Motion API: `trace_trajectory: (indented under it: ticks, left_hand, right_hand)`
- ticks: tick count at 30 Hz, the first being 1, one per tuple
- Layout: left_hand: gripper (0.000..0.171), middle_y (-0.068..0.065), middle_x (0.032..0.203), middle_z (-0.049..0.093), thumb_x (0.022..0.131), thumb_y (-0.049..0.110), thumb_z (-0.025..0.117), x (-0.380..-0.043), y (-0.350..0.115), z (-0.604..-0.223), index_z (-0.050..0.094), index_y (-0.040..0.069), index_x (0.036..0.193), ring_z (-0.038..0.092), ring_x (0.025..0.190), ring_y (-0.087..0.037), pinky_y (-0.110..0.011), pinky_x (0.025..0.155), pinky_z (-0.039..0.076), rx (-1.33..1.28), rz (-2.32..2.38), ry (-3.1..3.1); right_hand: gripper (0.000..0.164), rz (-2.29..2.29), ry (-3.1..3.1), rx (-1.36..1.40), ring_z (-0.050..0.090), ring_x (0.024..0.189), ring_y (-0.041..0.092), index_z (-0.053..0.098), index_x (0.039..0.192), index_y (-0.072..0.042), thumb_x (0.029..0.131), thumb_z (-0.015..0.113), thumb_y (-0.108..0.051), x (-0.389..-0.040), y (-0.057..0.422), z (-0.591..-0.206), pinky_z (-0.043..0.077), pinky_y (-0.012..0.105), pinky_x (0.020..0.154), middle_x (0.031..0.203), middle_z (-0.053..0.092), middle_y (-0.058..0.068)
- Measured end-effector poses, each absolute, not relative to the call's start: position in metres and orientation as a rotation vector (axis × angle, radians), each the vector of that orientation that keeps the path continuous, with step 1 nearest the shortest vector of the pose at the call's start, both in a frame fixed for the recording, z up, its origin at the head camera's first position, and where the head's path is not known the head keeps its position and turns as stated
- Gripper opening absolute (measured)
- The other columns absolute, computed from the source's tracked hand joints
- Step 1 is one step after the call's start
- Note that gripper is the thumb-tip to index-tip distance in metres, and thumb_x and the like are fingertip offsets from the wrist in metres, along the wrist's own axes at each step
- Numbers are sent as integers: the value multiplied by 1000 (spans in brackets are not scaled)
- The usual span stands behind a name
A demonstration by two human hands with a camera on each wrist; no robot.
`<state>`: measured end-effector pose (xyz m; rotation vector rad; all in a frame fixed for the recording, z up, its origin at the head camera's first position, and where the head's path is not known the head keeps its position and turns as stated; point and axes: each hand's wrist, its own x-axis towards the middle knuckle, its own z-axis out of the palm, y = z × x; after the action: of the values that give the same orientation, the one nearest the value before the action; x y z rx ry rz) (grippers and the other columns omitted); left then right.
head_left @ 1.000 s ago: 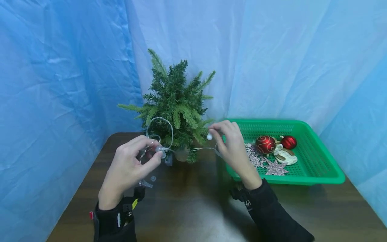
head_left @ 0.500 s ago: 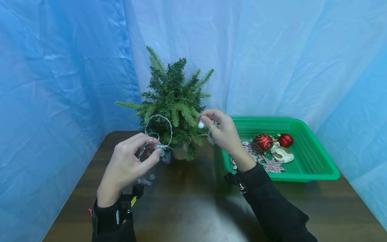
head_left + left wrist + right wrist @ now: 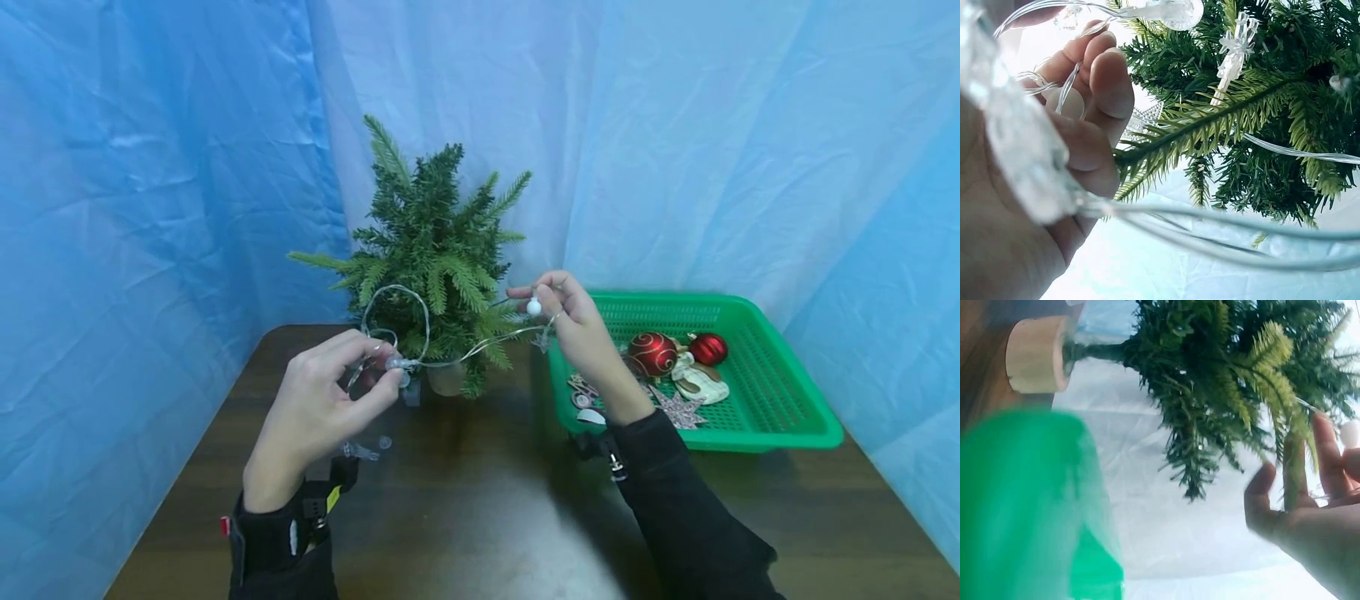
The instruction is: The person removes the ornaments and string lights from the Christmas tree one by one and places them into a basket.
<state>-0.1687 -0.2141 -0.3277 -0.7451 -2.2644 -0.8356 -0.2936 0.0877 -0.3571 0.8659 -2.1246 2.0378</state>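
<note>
A clear string of fairy lights (image 3: pixel 480 343) runs between the two hands, in front of a small artificial Christmas tree (image 3: pixel 431 242). My left hand (image 3: pixel 322 404) holds a looped bunch of it between thumb and fingers, left of the tree's foot. On the right of the tree, my right hand (image 3: pixel 581 333) pinches the strand near a white round bulb (image 3: pixel 534 307); a clear star-shaped piece hangs below. The left wrist view has a clear bulb (image 3: pixel 1182 14) close up and a clear ornament-like light (image 3: pixel 1235 53) among the branches. The right wrist view shows the tree's wooden base (image 3: pixel 1035 355).
A green plastic basket (image 3: pixel 795 367) stands on the right with red baubles (image 3: pixel 652 355), a glittery star (image 3: pixel 678 410) and a white-and-brown ornament (image 3: pixel 701 382). More clear light pieces (image 3: pixel 360 451) lie on the dark wooden table (image 3: pixel 465 517) by the left wrist. Blue cloth hangs behind.
My right hand rose toward the tree's right side with the white bulb, then drew back right. The strand between the hands now shows in a long curve. The left hand stayed nearly still.
</note>
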Motion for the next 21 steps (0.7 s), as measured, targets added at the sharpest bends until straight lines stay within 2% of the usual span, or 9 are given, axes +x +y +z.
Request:
trace_trajectory:
  ticks: [4, 8, 13, 16, 21]
  left_hand:
    - [9, 8, 81, 57, 88, 11, 72, -170, -217, -327, 71, 17, 95, 50, 69, -8, -21, 61, 37, -752, -838, -2261]
    - [9, 8, 80, 58, 89, 12, 72, -170, -219, -326, 71, 18, 95, 50, 68, -7, -22, 61, 37, -749, -834, -2278]
    - [9, 9, 80, 58, 89, 14, 73, -171, -221, -326, 71, 20, 96, 48, 68, -4, -23, 60, 37, -729, -800, -2291]
    - [8, 8, 80, 58, 88, 16, 73, -171, -220, -327, 72, 18, 96, 48, 66, -4, -22, 58, 37, -734, -739, -2266]
    - [8, 8, 82, 60, 87, 18, 71, -172, -218, -328, 73, 16, 95, 47, 62, -3, -23, 52, 37, -743, -643, -2213]
  right_hand:
    - [27, 1971, -2220, 740, 62, 115, 29, 48, 118, -5, 110, 43, -30, -298, 88, -353, 49, 38, 82, 130, 67, 10]
    - [27, 1948, -2310, 534, 62, 113, 29, 50, 122, -3, 109, 46, -27, -300, 88, -349, 57, 39, 81, 127, 69, 9]
    - [25, 1768, -2423, 405, 64, 85, 39, 52, 124, -2, 110, 46, -21, -302, 91, -348, 61, 39, 75, 123, 69, 12]
    - [24, 1567, -2530, 404, 65, 76, 39, 53, 125, 0, 110, 45, -18, -302, 96, -350, 61, 39, 72, 120, 69, 16]
    - [23, 1470, -2760, 454, 72, 89, 33, 58, 124, -2, 109, 48, -17, -296, 109, -345, 61, 39, 69, 117, 69, 15]
